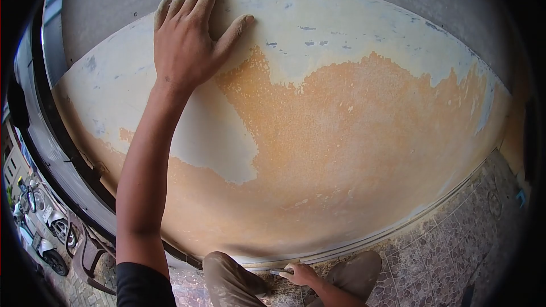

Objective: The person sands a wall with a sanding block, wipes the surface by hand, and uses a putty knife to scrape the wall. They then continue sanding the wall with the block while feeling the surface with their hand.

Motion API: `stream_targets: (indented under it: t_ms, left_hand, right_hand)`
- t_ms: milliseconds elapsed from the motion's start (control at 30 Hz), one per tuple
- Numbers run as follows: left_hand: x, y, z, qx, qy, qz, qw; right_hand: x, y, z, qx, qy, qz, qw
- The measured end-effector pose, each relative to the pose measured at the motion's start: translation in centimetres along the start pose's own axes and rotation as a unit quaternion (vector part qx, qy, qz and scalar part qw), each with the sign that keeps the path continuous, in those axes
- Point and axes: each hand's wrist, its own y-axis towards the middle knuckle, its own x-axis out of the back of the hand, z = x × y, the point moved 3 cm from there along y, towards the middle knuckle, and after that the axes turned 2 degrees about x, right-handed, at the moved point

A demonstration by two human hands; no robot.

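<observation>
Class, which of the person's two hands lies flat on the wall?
The left hand, spread on the peeling cream-and-orange wall; the right hand is down at its base, gripping a small grey tool.

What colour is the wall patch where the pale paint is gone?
The bare patch is mottled orange; the head view shows it best.

This is the outside front of a building on a street, under repair: a wall (352, 136) with pale paint flaked off to bare orange plaster rises from patterned paving tiles (449, 250), a dark metal frame (51, 136) edges it, and scooters (40, 233) are parked beyond.
</observation>
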Motion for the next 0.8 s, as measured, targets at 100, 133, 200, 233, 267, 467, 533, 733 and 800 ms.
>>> stream_targets:
  t_ms: [100,133,200,233,267,467,533,733,800]
  left_hand:
    - [0.4,0.0,-0.3,0.023,-0.025,0.001,0.999]
    - [0.4,0.1,-0.4,0.021,-0.024,-0.002,0.999]
    - [0.4,0.1,-0.6,0.069,-0.051,0.0,0.996]
    - [0.3,0.1,-0.8,0.069,-0.05,-0.001,0.996]
    - [0.3,0.0,-0.9,0.08,-0.055,-0.01,0.995]
    - [0.4,0.2,-1.2,0.098,-0.064,-0.017,0.993]
    - [0.4,0.2,-1.3,0.096,-0.062,-0.016,0.993]
    - [0.9,0.3,-1.3,0.089,-0.087,-0.011,0.992]
    - [0.9,0.5,-1.4,0.096,-0.093,-0.004,0.991]
  right_hand:
    - [-0.4,0.2,-0.5,-0.002,-0.003,0.003,1.0]
    - [-0.1,0.2,-0.1,0.001,-0.003,0.0,1.0]
    - [0.1,0.1,0.1,-0.017,-0.007,0.025,1.0]
    - [-0.2,0.3,-0.2,-0.016,-0.001,0.025,1.0]
    - [-0.3,0.4,-0.3,-0.016,-0.002,0.024,1.0]
    - [-0.6,0.7,-0.6,-0.01,-0.013,0.021,1.0]
    - [-0.3,0.6,-0.2,-0.02,-0.009,0.026,0.999]
    - [1.3,-0.2,1.9,0.034,0.008,-0.012,0.999]
    - [1.0,0.1,1.6,0.042,0.016,-0.018,0.999]
